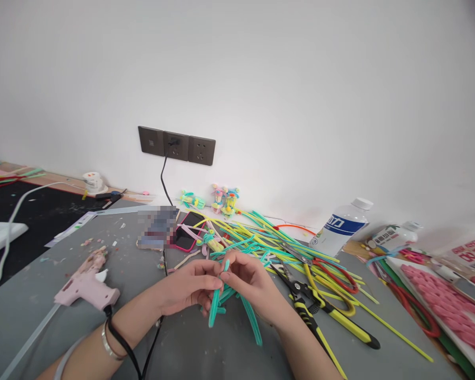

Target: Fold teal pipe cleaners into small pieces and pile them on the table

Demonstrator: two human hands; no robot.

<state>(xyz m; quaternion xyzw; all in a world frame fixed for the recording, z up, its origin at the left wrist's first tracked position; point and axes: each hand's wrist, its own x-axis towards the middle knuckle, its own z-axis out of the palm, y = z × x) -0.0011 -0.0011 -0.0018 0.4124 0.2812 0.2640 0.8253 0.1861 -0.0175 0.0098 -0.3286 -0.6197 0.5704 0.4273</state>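
Note:
Between my two hands is a teal pipe cleaner (214, 309), folded into a narrow strip. My left hand (193, 285) pinches it from the left with thumb and fingers. From the other side, the thumb and fingers of my right hand (247, 277) close on its upper end. More folded teal pipe cleaners (251, 319) hang or lie just below my right hand; whether they are joined to the held one I cannot tell. Behind my hands spreads a pile of yellow and teal pipe cleaners (257, 235).
On the left lies a pink glue gun (89, 282), its black cord passing by my left forearm. Yellow-black pliers (320, 301) and red-handled scissors (336, 272) lie at right. A water bottle (342, 227) stands beyond. Phones (188, 232) and small pipe-cleaner figures (225, 200) are near the wall.

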